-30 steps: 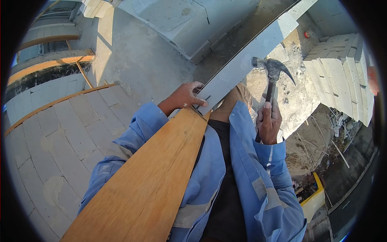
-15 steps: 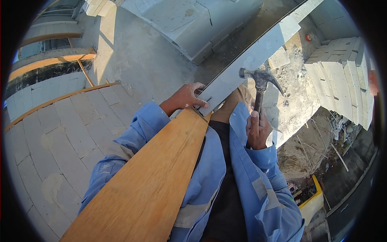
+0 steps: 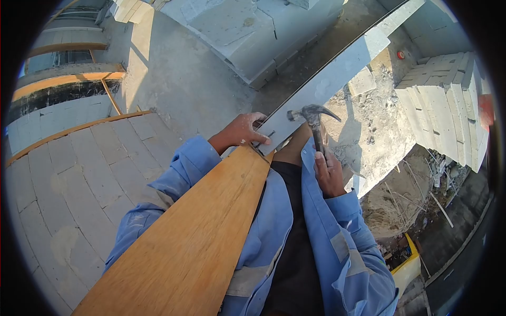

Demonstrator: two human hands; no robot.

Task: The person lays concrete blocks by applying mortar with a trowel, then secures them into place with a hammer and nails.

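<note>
My right hand (image 3: 329, 176) is closed around the dark handle of a claw hammer (image 3: 314, 117). The hammer's head is raised over the pale top of a block wall (image 3: 316, 87), its striking face toward my left hand. My left hand (image 3: 240, 130) is closed at the wall's near end, its fingertips at a thin nail (image 3: 270, 135) that slants upward. Part of the grip there is hidden. Just below the fingertips, a small dark metal piece (image 3: 259, 151) lies at the narrow-looking end of a wooden board (image 3: 195, 226), which runs back toward my body.
Stacked pale blocks (image 3: 440, 100) stand at the right, above a debris-strewn drop (image 3: 406, 195). A block surface (image 3: 79, 179) spreads out at the left, edged by wooden strips. A larger block structure (image 3: 247, 37) rises ahead. A yellow-edged container (image 3: 408, 258) sits low at the right.
The hammer has swung left and slightly down, nearer the nail, and my right hand has shifted left with it. My left hand stays at almost the same place.
</note>
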